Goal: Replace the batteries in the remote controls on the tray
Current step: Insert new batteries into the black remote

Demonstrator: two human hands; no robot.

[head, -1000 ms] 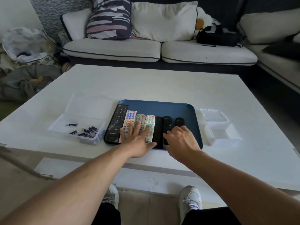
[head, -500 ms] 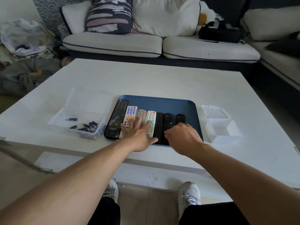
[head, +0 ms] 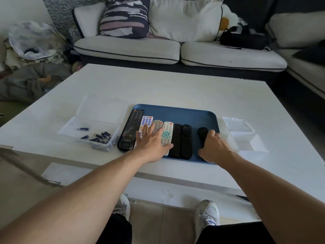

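The left hand is lying flat with fingers spread, pressing down on the pale, coloured-button remotes in the row along the near edge of the dark blue plastic tray. The right hand is curling its fingers round the short black remote by the tray's right edge — picking the first one, by the look of it. Next it needs lifting and flipping to reach the cover; the small dark batteries are waiting in the clear plastic box beside the tray's left edge.
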